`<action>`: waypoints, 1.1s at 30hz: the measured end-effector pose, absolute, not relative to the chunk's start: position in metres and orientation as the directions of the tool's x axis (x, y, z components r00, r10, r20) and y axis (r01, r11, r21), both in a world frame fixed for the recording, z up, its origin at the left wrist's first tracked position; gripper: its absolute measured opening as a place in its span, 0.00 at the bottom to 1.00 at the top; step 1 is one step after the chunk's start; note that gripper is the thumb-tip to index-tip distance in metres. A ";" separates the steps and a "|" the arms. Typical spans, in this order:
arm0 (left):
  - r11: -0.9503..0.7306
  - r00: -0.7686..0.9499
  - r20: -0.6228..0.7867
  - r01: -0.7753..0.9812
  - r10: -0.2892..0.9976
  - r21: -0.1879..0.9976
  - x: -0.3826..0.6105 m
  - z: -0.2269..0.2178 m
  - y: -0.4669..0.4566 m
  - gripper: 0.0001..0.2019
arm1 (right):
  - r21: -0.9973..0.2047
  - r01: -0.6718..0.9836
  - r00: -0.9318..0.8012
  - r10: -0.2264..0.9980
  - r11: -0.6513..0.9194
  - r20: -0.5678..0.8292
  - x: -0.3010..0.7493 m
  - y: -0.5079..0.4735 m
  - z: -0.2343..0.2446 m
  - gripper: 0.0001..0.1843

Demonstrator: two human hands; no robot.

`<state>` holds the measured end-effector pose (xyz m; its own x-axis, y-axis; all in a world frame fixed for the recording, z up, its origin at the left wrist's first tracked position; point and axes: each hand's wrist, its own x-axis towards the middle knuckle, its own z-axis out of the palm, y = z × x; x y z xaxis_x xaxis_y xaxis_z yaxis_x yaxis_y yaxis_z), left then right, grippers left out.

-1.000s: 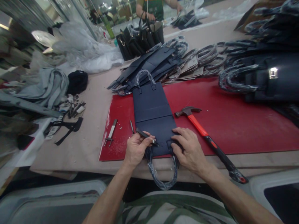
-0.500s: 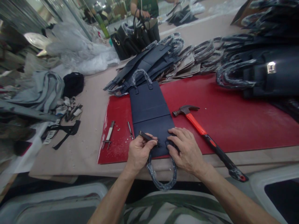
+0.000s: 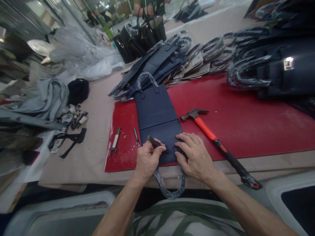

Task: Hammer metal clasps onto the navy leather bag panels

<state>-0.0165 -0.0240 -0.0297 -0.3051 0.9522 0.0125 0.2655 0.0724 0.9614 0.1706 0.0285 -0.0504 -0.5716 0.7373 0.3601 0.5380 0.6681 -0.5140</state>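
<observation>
A dark blue bag panel (image 3: 158, 121) lies on the red mat, with a plastic-wrapped handle (image 3: 169, 191) at its near end hanging past the table edge. At the far end is another wrapped handle (image 3: 147, 78). My left hand (image 3: 149, 159) pinches a dark rod-like punch (image 3: 154, 141), tilted, its tip hidden near the left handle tab. Spread fingers of my right hand (image 3: 194, 155) rest on the panel by the right handle tab, which they partly cover. To the right of the panel lies a claw hammer (image 3: 209, 131) with an orange and black grip.
On the red mat (image 3: 258, 124) at left are a metal divider-like tool (image 3: 115, 142) and a slim pen-like tool (image 3: 136, 137). Stacked bag panels (image 3: 157, 62) and finished bags (image 3: 295, 72) lie behind and right. Another person's hand (image 3: 150, 9) is at the far side.
The view has shifted slightly. Both hands keep nearly the same place on the panel, and the punch stays in my left hand.
</observation>
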 end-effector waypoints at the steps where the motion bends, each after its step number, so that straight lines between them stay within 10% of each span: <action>1: 0.065 -0.297 0.022 0.281 0.955 0.958 -0.017 -0.030 -0.024 0.06 | -0.515 0.536 -0.571 0.736 0.669 0.363 0.171 0.029 -0.051 0.11; 22: -0.209 -0.098 0.352 0.646 0.931 0.734 -0.018 -0.042 -0.032 0.05 | -0.614 0.411 -0.504 0.729 0.674 0.463 0.187 0.032 -0.046 0.09; 33: -0.262 -0.052 0.365 0.605 0.930 0.752 -0.019 -0.042 -0.028 0.05 | -0.212 0.883 -0.391 0.906 0.420 0.164 0.247 0.061 -0.032 0.14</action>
<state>-0.0190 -0.0278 -0.0424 -0.0515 0.9296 0.3650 0.6054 -0.2616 0.7517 0.2469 0.0607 -0.0324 -0.3912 0.9056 0.1637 0.8825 0.4196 -0.2123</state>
